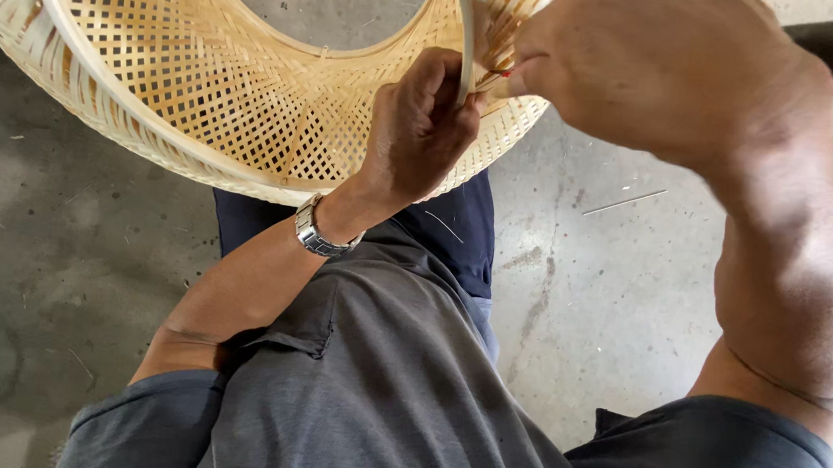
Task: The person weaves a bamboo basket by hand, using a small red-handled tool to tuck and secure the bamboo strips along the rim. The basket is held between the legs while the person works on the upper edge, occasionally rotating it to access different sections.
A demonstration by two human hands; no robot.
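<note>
Basket (pixel 199 75) body is all woven; only its rim is left. Left hand (pixel 421 124) squeezes the rim strip (pixel 467 38); right hand (pixel 652 64) pinches strands beside it.

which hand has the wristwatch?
The left hand: a silver watch circles its wrist as it grips the basket rim. The right hand wrist is bare.

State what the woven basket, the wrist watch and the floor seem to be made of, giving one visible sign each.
Woven basket: thin pale split strips, probably bamboo, unpainted, in open lattice.
Wrist watch: silvery linked band, likely metal, shiny.
Floor: grey, stained, matte, apparently concrete.
</note>
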